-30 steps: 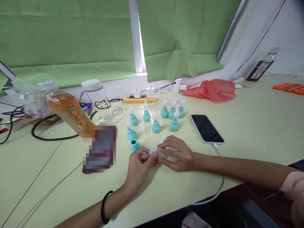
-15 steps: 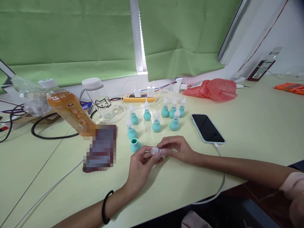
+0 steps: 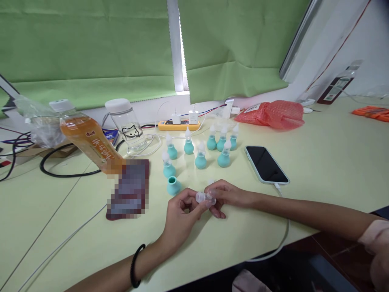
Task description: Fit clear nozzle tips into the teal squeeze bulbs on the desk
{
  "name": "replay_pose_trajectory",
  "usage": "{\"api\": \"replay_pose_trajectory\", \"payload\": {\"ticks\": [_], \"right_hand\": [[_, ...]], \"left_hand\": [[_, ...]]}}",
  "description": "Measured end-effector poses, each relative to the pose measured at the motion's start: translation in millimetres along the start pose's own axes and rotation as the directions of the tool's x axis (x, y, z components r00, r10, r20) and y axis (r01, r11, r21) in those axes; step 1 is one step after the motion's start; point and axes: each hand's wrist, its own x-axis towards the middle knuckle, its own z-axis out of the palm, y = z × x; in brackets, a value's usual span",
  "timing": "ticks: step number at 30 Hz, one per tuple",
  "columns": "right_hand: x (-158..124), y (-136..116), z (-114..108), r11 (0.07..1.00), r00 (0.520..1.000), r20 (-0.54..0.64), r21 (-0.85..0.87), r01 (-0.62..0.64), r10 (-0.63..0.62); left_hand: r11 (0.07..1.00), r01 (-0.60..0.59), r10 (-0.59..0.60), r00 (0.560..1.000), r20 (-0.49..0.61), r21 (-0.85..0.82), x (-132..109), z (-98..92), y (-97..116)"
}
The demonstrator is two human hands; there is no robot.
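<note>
My left hand (image 3: 180, 215) and my right hand (image 3: 226, 195) meet near the front of the pale table (image 3: 319, 162), pinching a small clear plastic tip (image 3: 205, 198) between their fingertips. A black band circles my left wrist. Just left of the hands stands an open teal rubber bulb (image 3: 173, 185) with no tip on it. Behind it, several teal bulbs with clear tips (image 3: 200, 157) stand upright in a loose group.
A phone (image 3: 266, 164) lies face up at the right, on a white cable. A tilted tea bottle (image 3: 88, 138), a clear cat-print bottle (image 3: 127, 125), a yellow power strip (image 3: 178, 125), black cables and a red bubble bag (image 3: 272, 114) sit further back.
Both hands have lifted slightly off the table and turned the clear tip; my right hand's fingers have curled from lying flat into a pinch on it.
</note>
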Motion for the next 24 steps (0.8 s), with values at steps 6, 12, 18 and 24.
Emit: {"api": "replay_pose_trajectory", "payload": {"ticks": [6, 12, 18, 24], "right_hand": [[1.5, -0.8, -4.0, 1.0, 0.999, 0.035, 0.011, -0.019, 0.018], [0.0, -4.0, -5.7, 0.999, 0.999, 0.011, -0.014, -0.05, 0.05], [-1.1, -2.4, -0.6, 1.0, 0.997, -0.076, -0.015, -0.016, 0.015], [1.3, -0.4, 3.0, 0.991, 0.999, -0.054, 0.135, 0.002, 0.006]], "left_hand": [[0.997, -0.044, 0.044, 0.999, 0.003, 0.069, -1.7, 0.4, 0.2], [0.982, -0.126, 0.123, 0.992, 0.032, 0.14, -5.7, 0.0, -2.2], [0.98, -0.142, 0.139, 0.99, 0.029, 0.139, -6.2, 0.0, -2.3], [0.981, -0.152, 0.15, 0.988, 0.023, 0.124, -6.3, 0.3, 1.2]]}}
